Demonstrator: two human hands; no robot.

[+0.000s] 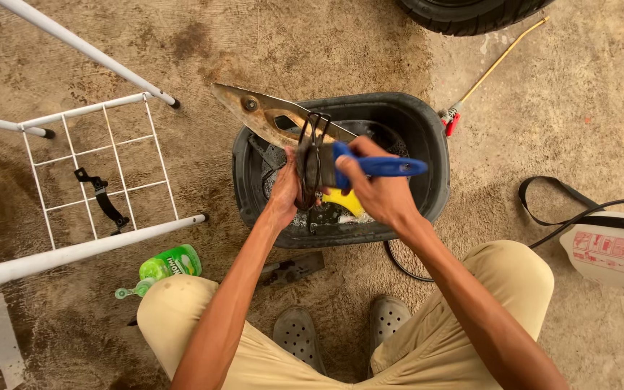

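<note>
**Scrubbing a metal part over the wash tub**

While we crouch on the concrete floor, 2 hands meet above the black tub [427, 144]. At 9 o'clock stands a white wire rack [95, 162] with a black bracket [102, 198] lying under it, and at 7 o'clock a green soap bottle [171, 261] lies on its side beside our knee. Our left hand [283, 191] is closed around the dark lower end of a long, rusty metal part [269, 115], which juts out toward 11 o'clock over the tub's rim. We judge it stiff, fairly heavy and slick with wash water, with thin edges, so the thick dark end is the safest hold. Our right hand [373, 188] is wrapped tight on a blue-handled brush [380, 167], its head against the part. A yellow piece [344, 201] sits in the tub below. At 3 o'clock rests a white sprayer tank [612, 253], its brass wand [496, 65] at 1 o'clock.
</note>
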